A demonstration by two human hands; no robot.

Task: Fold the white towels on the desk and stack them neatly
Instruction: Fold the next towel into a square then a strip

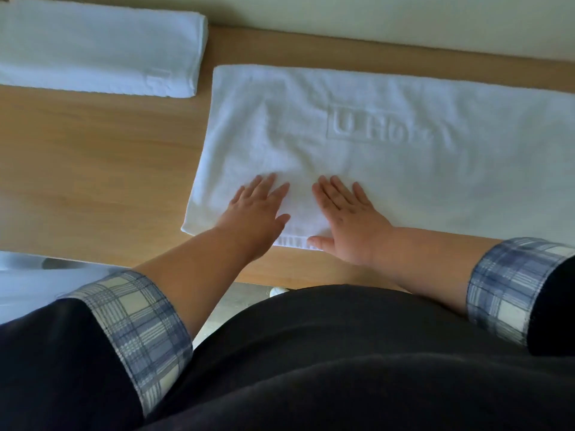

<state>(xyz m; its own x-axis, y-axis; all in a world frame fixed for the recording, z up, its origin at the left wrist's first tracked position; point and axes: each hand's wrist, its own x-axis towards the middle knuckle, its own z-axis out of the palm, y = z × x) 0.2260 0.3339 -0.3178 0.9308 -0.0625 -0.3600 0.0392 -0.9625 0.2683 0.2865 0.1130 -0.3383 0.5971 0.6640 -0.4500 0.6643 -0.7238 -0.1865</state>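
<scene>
Atop towel [404, 175]: left hand [259, 210], right hand [350, 217].

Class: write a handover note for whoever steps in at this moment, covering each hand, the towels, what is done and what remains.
The left hand is open, flat on the near edge of the spread towel.
The right hand is open, flat beside it on the same towel.
The spread towel lies logo-up on the wooden desk; the folded towel sits at the desk's far left.
Done: one towel folded.
Left: fold this one, then stack it on the folded towel.
</scene>
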